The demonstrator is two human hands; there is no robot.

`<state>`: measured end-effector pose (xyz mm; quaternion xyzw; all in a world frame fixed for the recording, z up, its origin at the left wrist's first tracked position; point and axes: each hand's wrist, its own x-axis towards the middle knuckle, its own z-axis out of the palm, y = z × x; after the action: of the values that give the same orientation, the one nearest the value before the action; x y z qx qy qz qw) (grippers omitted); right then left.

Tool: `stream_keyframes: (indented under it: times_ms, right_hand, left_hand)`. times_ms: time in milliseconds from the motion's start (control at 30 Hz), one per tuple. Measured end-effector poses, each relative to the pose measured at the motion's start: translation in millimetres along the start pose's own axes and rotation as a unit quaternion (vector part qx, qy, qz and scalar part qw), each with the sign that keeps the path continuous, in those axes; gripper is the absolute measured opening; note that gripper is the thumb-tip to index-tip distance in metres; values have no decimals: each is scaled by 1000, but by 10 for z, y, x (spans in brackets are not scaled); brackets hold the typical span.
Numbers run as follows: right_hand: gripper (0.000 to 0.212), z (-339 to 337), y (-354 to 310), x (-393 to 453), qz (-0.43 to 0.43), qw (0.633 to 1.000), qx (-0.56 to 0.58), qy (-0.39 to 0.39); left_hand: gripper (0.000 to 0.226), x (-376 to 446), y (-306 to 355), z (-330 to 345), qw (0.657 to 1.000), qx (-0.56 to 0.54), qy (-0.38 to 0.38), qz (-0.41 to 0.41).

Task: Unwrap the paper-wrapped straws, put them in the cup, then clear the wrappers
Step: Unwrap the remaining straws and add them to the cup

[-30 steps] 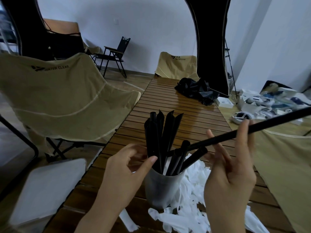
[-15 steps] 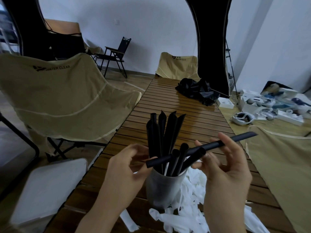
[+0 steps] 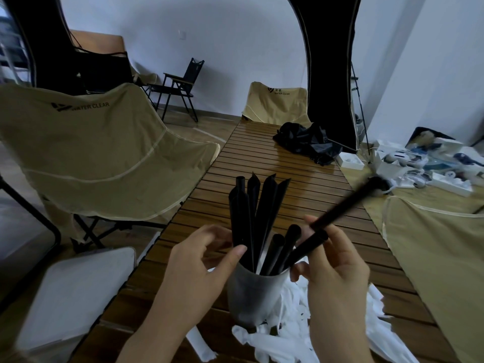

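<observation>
A grey cup [image 3: 252, 297] stands on the slatted wooden table [image 3: 275, 179] and holds several black straws [image 3: 258, 213]. My right hand [image 3: 337, 279] grips one more black straw [image 3: 345, 205], tilted up to the right, its lower end close to the cup's mouth. My left hand [image 3: 199, 268] hovers at the cup's left side, fingers apart, thumb near the rim, holding nothing. White paper wrappers [image 3: 285, 344] lie heaped around the cup's base and under my right hand.
A black bag [image 3: 306, 142] lies at the table's far end. Beige folding chairs stand left [image 3: 91, 153], far [image 3: 277, 103] and right [image 3: 432, 244]. A white stool [image 3: 76, 297] sits at lower left. Boxes and gadgets [image 3: 419, 166] clutter the floor at right.
My right hand has swung the held straw from lying nearly level across the cup to a steeper tilt, its lower end now near the cup's mouth. My left hand stayed beside the cup.
</observation>
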<state>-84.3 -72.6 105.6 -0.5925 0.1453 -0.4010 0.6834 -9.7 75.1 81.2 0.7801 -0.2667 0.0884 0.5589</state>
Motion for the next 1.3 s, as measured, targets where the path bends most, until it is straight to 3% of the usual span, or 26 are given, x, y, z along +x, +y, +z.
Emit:
stream_keyframes:
  times_ms: [167,400,500,567,667,833,1067,1300]
  right_hand:
    - [24,16,-91,-63,-69,997,18,3]
    - [21,1,-96,-78,-109,994,-14,6]
    - [19,-13,-23,-43,-157,977,-136,-42]
    - [14,-26,70,-22,-185,944,-260,-85]
    - [13,-34,193,-20,-172,916,-340,-128]
    - [51,-38,92,-47,-90,953,-239,-166]
    - [52,-62,-201,-101,-97,940,-151,-289]
    - [30,-20,-134,-66,-79,953,-187,-223]
  left_hand:
    - [14,4,5,-8,1000,10,-2,2]
    - [15,6,-5,0,1000,-1,-13,-7]
    - [16,2,13,-3,999,-40,-29,-9]
    - [23,5,25,-5,997,-67,-28,-18]
    - [38,-2,24,-5,996,-78,-27,-23]
    - [52,-27,69,10,997,-56,-56,-2]
    - [55,-59,119,0,995,-72,-76,9]
    - [56,-46,102,31,996,-53,-62,26]
